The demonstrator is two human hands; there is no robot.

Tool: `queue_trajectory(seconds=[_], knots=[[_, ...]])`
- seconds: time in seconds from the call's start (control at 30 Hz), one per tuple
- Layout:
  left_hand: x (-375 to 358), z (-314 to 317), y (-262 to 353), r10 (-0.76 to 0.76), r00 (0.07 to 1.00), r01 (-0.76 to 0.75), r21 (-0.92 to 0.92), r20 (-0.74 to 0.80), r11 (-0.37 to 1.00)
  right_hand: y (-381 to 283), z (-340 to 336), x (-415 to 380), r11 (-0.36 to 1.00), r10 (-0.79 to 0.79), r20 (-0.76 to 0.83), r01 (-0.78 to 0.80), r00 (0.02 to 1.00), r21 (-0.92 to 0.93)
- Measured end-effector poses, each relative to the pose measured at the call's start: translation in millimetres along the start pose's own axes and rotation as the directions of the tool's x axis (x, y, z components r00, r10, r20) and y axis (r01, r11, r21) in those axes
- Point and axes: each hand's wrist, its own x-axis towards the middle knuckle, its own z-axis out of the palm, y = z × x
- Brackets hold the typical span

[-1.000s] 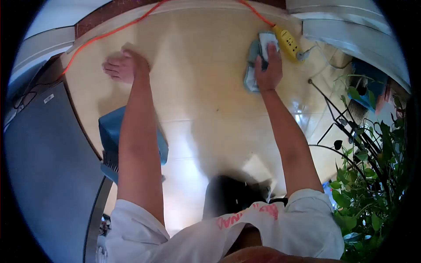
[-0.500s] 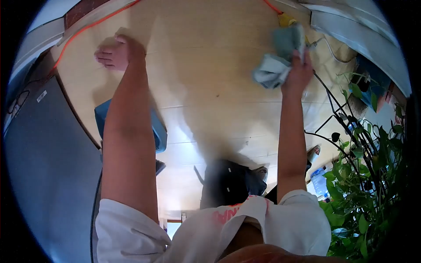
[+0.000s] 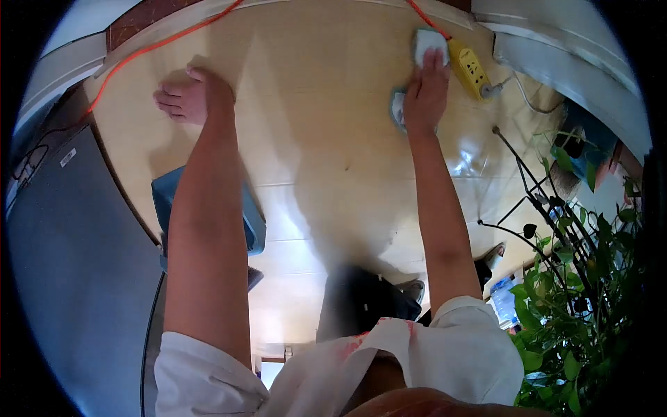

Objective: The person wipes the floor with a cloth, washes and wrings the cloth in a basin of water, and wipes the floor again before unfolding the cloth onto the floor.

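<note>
Right hand flat on cloth (perhaps folded), left hand beside

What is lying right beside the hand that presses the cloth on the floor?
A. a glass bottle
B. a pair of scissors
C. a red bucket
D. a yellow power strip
D: the yellow power strip on its orange cord lies just beside the right hand, which presses the cloth flat.
</note>
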Motion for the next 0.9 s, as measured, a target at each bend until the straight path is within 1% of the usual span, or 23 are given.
queue_trajectory(seconds=[0.03, 0.07, 0.17, 0.23, 0.3, 0.33, 0.37, 0.4, 0.43, 0.47, 0.5, 0.53, 0.57, 0.6, 0.63, 0.73, 0.77, 0.8, 0.83, 0.87, 0.9], knots=[[1.0, 0.7, -1.5, 0.004, 1.0, -0.004, 0.013, -0.013, 1.0, -4.3, 6.7, 9.0, 0.998, 0.069, -0.056, -0.069, 0.996, 0.001], [0.9, 1.5, -3.2, 0.005, 1.0, -0.005, 0.002, -0.007, 1.0, -11.1, 17.0, 18.3, 0.988, 0.111, -0.126, -0.123, 0.986, -0.097], [0.5, -1.7, -1.6, 0.009, 1.0, -0.009, -0.021, 0.003, 1.0, -51.6, 60.4, 40.3, 0.992, 0.067, -0.107, -0.054, 0.992, 0.113], [0.7, -0.8, -2.7, 0.016, 1.0, -0.015, -0.022, 0.008, 1.0, -115.5, 94.4, 37.7, 0.992, -0.083, 0.015, 0.082, 0.996, 0.094], [-0.3, -6.6, 0.5, -0.004, 0.999, 0.005, -0.029, 0.037, 1.0, -190.6, 77.5, 38.1, 0.958, -0.241, 0.221, 0.196, 0.945, 0.208], [0.7, -9.0, 3.6, -0.008, 0.999, 0.01, -0.036, 0.053, 0.999, -201.3, 76.8, 30.8, 0.887, -0.405, 0.079, 0.371, 0.911, 0.274], [1.6, -10.6, 4.4, -0.01, 0.998, 0.012, -0.029, 0.055, 1.0, -204.0, 78.9, 23.5, 0.782, -0.548, -0.072, 0.542, 0.833, 0.308], [1.2, -10.9, 4.8, -0.015, 0.998, 0.017, -0.024, 0.057, 1.0, -198.8, 82.3, 18.7, 0.845, -0.35, 0.057, 0.29, 0.935, 0.449], [-0.1, -10.1, 5.0, -0.024, 0.998, 0.025, -0.016, 0.064, 1.0, -194.2, 74.4, 19.6, 0.84, -0.15, 0.218, 0.009, 0.964, 0.542], [-0.8, -8.3, 4.9, -0.017, 0.998, 0.018, -0.014, 0.064, 1.0, -177.0, 63.3, 22.5, 0.941, -0.041, 0.389, -0.095, 0.92, 0.324], [-0.9, -6.0, 3.7, -0.014, 0.998, 0.014, -0.01, 0.063, 1.0, -165.0, 40.3, 33.1, 0.989, 0.071, 0.543, -0.128, 0.837, 0.069], [0.1, -5.1, -0.1, -0.013, 0.998, 0.013, -0.001, 0.059, 1.0, -121.1, 41.8, 19.1, 0.993, -0.057, 0.04, 0.052, 0.998, 0.107], [1.0, -6.3, -2.9, -0.014, 0.998, 0.014, 0.002, 0.063, 1.0, -88.3, 39.5, 20.5, 0.979, 0.102, -0.04, -0.093, 0.994, 0.183], [1.4, -7.6, 0.2, -0.014, 0.998, 0.014, -0.004, 0.064, 1.0, -55.7, 37.2, 22.3, 0.934, 0.258, -0.118, -0.216, 0.959, 0.284], [1.4, -8.5, 2.5, -0.015, 0.998, 0.016, -0.011, 0.066, 1.0, -45.2, 19.4, 28.2, 0.98, 0.186, -0.223, -0.196, 0.957, -0.024], [0.4, -11.6, 5.4, -0.014, 0.997, 0.014, -0.002, 0.077, 1.0, -56.7, 51.3, 23.6, 0.999, -0.017, -0.14, 0.011, 0.99, -0.047], [0.7, -13.8, 4.9, -0.015, 0.997, 0.014, 0.006, 0.073, 1.0, -82.5, 60.4, 10.3, 0.999, -0.013, 0.137, 0.017, 0.99, -0.032], [0.1, -14.5, 5.0, -0.009, 0.997, 0.008, 0.009, 0.074, 1.0, -120.0, 43.1, 22.9, 0.996, -0.035, 0.576, 0.075, 0.817, -0.045], [-0.7, -13.8, 6.1, -0.001, 0.997, 0.0, 0.009, 0.077, 1.0, -116.3, 66.2, 7.8, 0.837, -0.477, 0.091, 0.419, 0.874, 0.353], [-0.5, -12.6, 5.8, -0.009, 0.997, 0.007, 0.021, 0.079, 1.0, -135.1, 50.0, 18.7, 0.834, -0.481, 0.107, 0.417, 0.87, 0.362], [-0.5, -9.3, 5.1, -0.001, 0.997, -0.001, 0.021, 0.074, 1.0, -133.3, 40.1, 33.7, 0.92, -0.348, 0.192, 0.295, 0.918, 0.259]])
